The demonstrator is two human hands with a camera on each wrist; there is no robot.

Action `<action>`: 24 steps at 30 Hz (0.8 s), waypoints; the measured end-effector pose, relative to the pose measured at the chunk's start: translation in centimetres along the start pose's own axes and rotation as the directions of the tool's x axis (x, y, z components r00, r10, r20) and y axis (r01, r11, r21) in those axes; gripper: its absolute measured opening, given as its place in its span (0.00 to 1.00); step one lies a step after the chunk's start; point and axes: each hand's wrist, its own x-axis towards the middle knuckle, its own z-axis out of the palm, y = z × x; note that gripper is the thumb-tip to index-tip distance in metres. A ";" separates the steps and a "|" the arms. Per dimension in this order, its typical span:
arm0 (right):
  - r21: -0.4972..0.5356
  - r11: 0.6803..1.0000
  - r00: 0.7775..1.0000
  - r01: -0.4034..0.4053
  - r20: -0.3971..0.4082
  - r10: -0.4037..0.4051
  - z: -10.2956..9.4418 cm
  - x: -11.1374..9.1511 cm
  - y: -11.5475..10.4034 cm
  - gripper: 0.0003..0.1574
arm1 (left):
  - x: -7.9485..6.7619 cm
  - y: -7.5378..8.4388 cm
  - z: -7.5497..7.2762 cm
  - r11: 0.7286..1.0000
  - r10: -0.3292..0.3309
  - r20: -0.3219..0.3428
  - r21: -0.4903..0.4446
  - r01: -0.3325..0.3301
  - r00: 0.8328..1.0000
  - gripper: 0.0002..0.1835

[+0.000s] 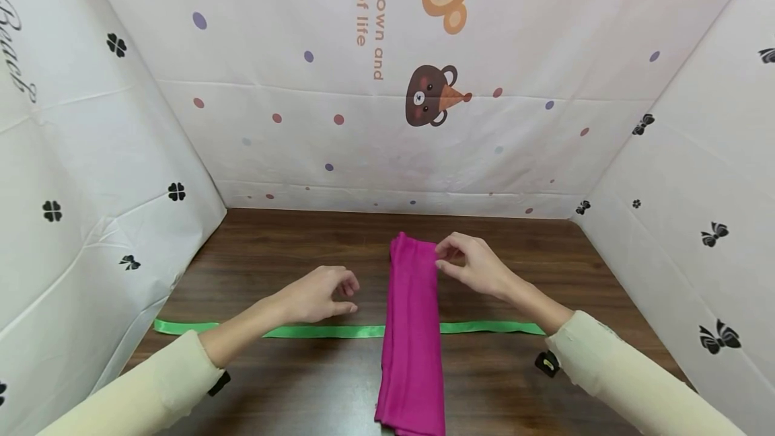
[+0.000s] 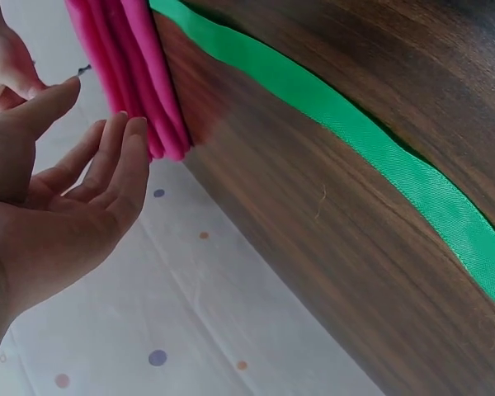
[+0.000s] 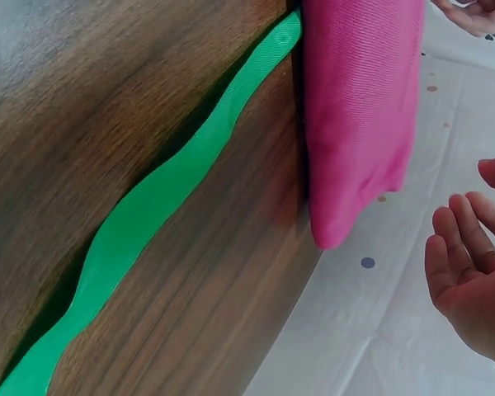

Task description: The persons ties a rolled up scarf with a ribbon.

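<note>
A magenta cloth point(image 1: 414, 342), folded into a long narrow strip, lies lengthwise on the table. It crosses over a green ribbon point(image 1: 327, 332) stretched from side to side, hiding the ribbon's middle. To the left of the cloth hovers my left hand point(image 1: 321, 295), fingers loosely bent and holding nothing. My right hand point(image 1: 475, 264) is by the cloth's far right edge; in the right wrist view its relaxed fingers point(image 3: 462, 239) appear apart from the fabric point(image 3: 359, 107). Layered folds of the cloth point(image 2: 136, 74) show in the left wrist view.
The dark wooden table point(image 1: 290, 241) meets a white printed sheet point(image 1: 290, 147) at the back. Similar white sheets hang along the left point(image 1: 79, 160) and right point(image 1: 678, 173) sides. Part of the ribbon passes beneath both forearms.
</note>
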 end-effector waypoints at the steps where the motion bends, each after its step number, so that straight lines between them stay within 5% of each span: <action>1: -0.001 1.000 1.000 -0.001 0.003 0.001 0.0 -0.1 0.1 0.09 | 0.0 0.0 0.0 1.000 0.004 0.003 -0.003 -0.004 1.000 0.15; 24: -0.019 1.000 0.999 -0.011 0.032 0.011 -0.2 -1.1 0.8 0.09 | -0.4 -0.6 0.0 0.999 -0.029 0.047 -0.019 0.030 0.998 0.16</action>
